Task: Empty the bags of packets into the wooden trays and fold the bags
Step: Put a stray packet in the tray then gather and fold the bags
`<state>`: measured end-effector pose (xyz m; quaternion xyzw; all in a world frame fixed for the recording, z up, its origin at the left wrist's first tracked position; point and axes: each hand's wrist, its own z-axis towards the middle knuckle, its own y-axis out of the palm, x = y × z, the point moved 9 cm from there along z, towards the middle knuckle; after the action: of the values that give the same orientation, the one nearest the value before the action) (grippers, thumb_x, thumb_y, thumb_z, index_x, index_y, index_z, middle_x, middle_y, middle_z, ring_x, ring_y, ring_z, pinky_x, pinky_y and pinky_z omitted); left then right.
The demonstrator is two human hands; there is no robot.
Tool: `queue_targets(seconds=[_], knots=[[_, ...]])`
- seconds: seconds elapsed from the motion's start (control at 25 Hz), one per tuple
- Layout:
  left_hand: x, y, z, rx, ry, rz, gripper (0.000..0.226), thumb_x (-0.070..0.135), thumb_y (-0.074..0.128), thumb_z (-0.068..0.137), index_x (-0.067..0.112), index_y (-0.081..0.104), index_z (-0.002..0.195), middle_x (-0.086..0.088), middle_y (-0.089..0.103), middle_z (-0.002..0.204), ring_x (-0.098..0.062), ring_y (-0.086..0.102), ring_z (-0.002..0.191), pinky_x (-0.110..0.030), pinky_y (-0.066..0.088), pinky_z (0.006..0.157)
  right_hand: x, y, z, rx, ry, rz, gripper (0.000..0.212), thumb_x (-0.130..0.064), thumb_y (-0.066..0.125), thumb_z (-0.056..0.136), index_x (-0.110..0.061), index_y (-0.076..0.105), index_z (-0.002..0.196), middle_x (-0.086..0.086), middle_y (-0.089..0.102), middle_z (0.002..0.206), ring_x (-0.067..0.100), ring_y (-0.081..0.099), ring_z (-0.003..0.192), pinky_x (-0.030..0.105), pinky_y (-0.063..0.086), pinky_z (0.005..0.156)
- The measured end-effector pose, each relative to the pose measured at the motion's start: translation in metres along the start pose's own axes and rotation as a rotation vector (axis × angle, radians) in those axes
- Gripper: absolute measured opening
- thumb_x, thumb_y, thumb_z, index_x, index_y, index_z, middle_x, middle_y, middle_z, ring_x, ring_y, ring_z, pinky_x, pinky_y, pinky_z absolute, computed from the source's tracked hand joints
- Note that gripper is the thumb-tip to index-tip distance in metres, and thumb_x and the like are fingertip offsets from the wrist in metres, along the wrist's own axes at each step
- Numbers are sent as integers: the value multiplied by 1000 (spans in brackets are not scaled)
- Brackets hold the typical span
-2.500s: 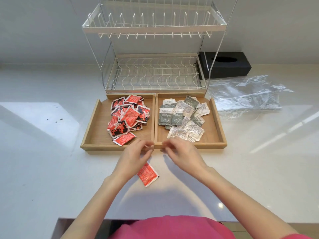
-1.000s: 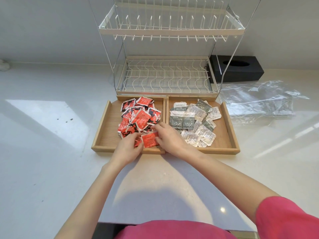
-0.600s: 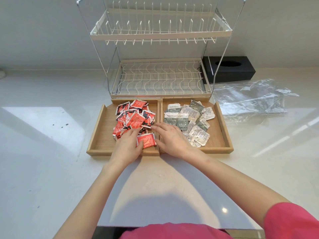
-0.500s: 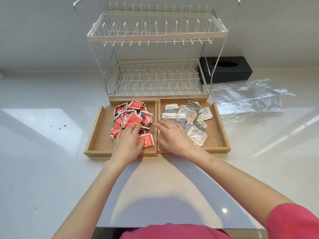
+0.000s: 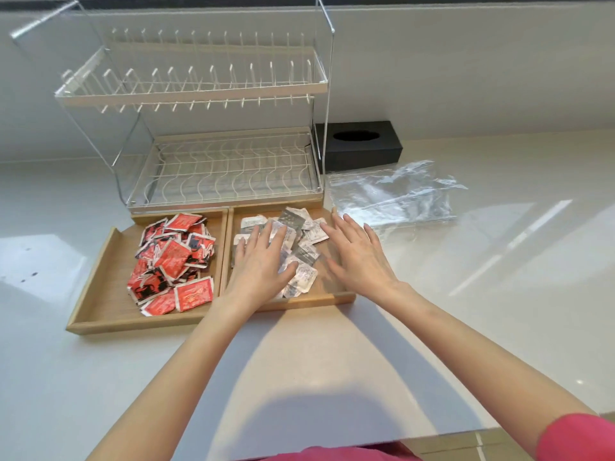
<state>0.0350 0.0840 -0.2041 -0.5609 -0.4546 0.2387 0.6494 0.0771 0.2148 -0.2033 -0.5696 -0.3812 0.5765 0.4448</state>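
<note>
Two wooden trays sit side by side on the white counter. The left tray [image 5: 100,287] holds a heap of red packets [image 5: 173,257]. The right tray [image 5: 329,298] holds silver-grey packets [image 5: 301,234]. My left hand [image 5: 258,261] lies flat, fingers spread, on the left part of the silver-grey packets. My right hand [image 5: 357,254] is spread open over the right side of that tray, palm down, holding nothing. Clear plastic bags [image 5: 392,194] lie flat and crumpled on the counter to the right of the trays.
A white two-tier wire dish rack [image 5: 213,134] stands directly behind the trays. A black tissue box [image 5: 361,144] sits behind the bags against the wall. The counter's front edge runs close to my body.
Both hands have moved right, from the red packets and the divider onto the right tray. The stray red packet from the counter now lies in the left tray.
</note>
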Motion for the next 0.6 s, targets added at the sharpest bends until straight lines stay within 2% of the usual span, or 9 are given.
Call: queue_targets(seconds=[0.2, 0.48, 0.6], knots=[[67, 23, 26, -13, 32, -25, 65, 36, 45, 89, 19, 13, 143, -9, 8, 155, -25, 2, 143, -44, 4, 114, 70, -12, -17, -68, 51, -77, 61, -23, 46, 91, -23, 17, 144, 3, 9, 157, 18, 2, 145, 39, -1, 116], [131, 64, 67, -49, 96, 125, 66, 33, 45, 89, 16, 10, 143, -10, 8, 155, -27, 3, 143, -46, 7, 114, 157, -23, -17, -120, 101, -149, 68, -23, 51, 88, -21, 13, 145, 4, 3, 157, 20, -1, 145, 42, -2, 116], [142, 79, 91, -75, 77, 163, 70, 31, 48, 87, 15, 9, 143, -11, 11, 154, -29, 7, 142, -47, 7, 115, 186, -23, -6, -150, 89, -255, 72, -21, 52, 87, -20, 9, 145, 6, -1, 157, 22, -4, 145, 43, -4, 116]])
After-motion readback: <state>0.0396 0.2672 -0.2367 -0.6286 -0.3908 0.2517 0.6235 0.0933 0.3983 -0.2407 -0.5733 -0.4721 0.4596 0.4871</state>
